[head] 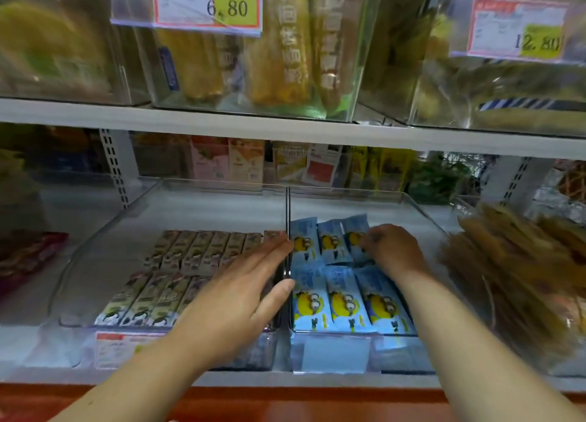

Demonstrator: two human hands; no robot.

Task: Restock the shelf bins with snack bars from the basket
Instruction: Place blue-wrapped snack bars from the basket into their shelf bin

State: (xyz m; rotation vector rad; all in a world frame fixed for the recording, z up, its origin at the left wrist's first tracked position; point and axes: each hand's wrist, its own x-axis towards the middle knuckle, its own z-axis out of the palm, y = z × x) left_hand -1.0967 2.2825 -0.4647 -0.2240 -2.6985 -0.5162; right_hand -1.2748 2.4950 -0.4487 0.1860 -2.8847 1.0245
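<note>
Two clear shelf bins stand side by side on the lower shelf. The left bin [133, 212] holds two rows of grey-brown snack bars [190, 250]. The right bin [421, 212] holds two rows of light blue bars with yellow cartoon figures [342, 307]. My left hand [241, 298] lies flat with straight fingers over the right end of the left bin, fingertips at the divider between the bins. My right hand [393, 250] reaches into the right bin, fingers curled onto the rightmost blue bar of the back row [356, 231]. No basket is in view.
The upper shelf [285, 129] carries clear bins of yellow packets with price tags 6.80 [228, 7] and 12.80 [539, 42]. A heap of tan packets [513, 263] fills the bin at the right. Red packets [28, 256] lie far left. An orange ledge [285, 402] runs below.
</note>
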